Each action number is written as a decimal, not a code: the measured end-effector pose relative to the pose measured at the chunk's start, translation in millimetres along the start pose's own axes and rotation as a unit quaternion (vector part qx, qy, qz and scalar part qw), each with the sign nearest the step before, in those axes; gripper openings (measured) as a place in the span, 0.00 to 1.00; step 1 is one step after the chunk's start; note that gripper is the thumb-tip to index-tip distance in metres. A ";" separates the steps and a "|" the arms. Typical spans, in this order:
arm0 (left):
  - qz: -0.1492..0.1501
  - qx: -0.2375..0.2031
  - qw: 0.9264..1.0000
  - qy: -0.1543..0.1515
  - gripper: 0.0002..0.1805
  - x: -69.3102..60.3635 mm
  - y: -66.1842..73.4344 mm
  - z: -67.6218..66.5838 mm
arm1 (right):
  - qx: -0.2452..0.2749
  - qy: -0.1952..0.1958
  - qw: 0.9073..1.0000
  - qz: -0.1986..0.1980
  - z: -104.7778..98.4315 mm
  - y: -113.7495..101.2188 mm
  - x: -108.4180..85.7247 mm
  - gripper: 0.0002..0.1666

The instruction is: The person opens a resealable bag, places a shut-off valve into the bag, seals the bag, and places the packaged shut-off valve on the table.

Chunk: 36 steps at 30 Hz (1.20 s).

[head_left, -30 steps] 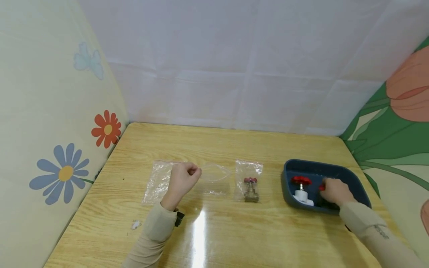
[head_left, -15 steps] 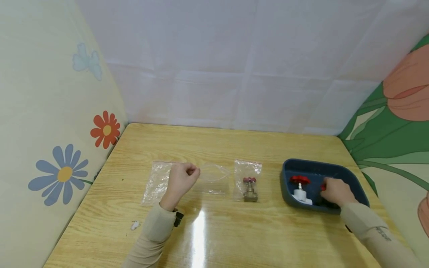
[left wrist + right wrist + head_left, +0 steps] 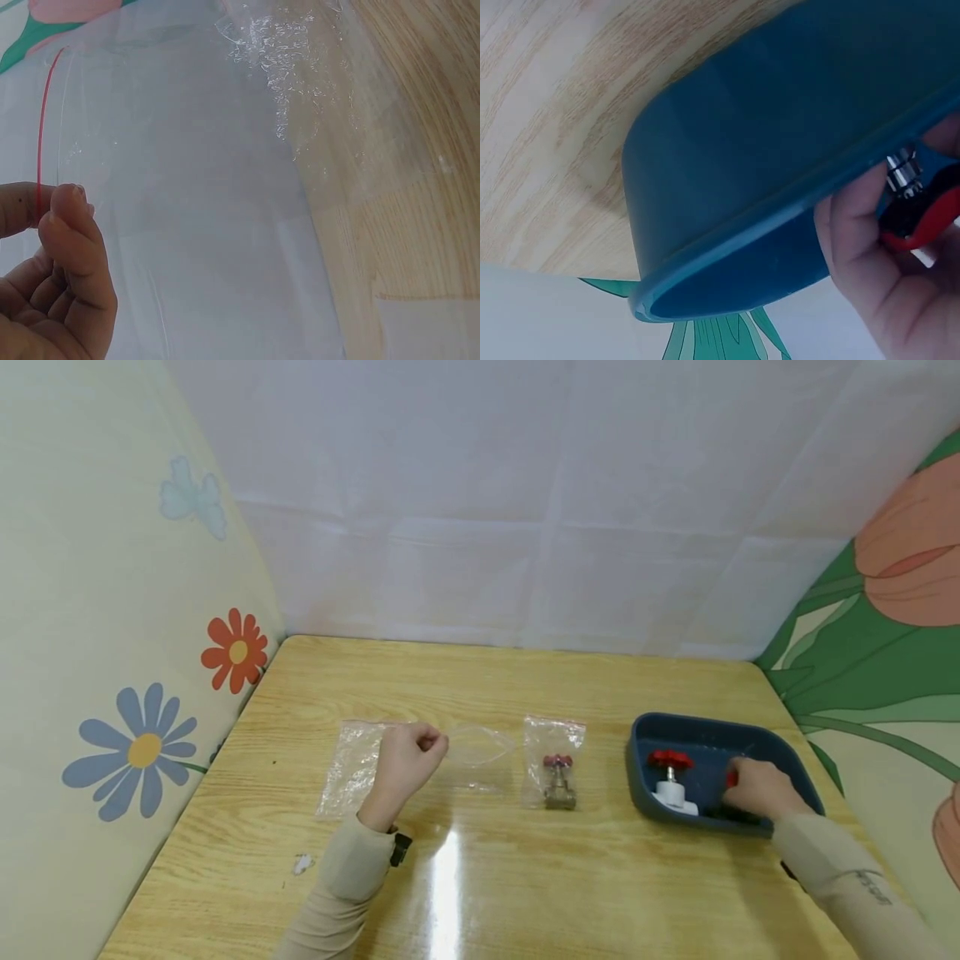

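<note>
"Blue plastic tub [image 3: 697, 732] for our landmark, then: what could have gone wrong in the head view?"

"The right hand [image 3: 761, 789] was down inside the tub, gripping a red-handled valve [image 3: 732, 777] near a white plastic valve [image 3: 670, 793]. A sideways lift might have knocked the two together. Well left of the tub, the left hand [image 3: 408, 764] pinched a clear zip bag [image 3: 476, 772], whose thin mouth could have collapsed had that pinch slackened. A bagged brass valve [image 3: 559, 789] lay between bag and tub."

"And the left wrist view?"

"Tub out of sight. Thumb and finger nipped the bag's edge by its red zip line [image 3: 40, 142]; film so light would probably slip if bumped by something heavy."

"So, in the right wrist view, where was the valve relative to the grip?"

"Within it: the handle sat among the curled fingers, just inside the tub's rim, with its metal stem [image 3: 904, 172] beside them. Its body was hidden. I judged the rim a hazard: too low a lift could have snagged it."
</note>
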<state>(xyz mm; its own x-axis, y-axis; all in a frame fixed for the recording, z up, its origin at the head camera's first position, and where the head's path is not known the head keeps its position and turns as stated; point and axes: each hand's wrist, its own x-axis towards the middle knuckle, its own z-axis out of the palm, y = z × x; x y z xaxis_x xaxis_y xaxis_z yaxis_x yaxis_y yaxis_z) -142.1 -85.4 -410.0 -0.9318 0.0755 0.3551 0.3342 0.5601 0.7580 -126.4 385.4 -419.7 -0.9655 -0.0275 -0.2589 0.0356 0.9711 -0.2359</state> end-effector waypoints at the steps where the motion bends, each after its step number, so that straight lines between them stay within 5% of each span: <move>1: -0.001 -0.001 1.000 0.000 0.05 -0.1 -0.1 -0.1 | -0.001 -0.001 1.000 -0.003 -0.3 0.2 0.2 0.09; 36: 0.000 -0.007 1.000 -0.009 0.04 1.2 -2.2 3.6 | 0.009 0.015 1.000 0.005 -11.5 -7.6 -12.0 0.12</move>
<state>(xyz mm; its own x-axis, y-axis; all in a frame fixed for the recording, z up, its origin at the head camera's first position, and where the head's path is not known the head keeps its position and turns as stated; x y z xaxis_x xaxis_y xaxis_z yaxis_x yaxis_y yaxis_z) -144.5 -83.6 -413.2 -0.9338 0.0904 0.3463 0.3370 0.5476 0.7658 -118.0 381.1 -404.1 -0.9723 -0.0105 -0.2334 0.0498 0.9667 -0.2510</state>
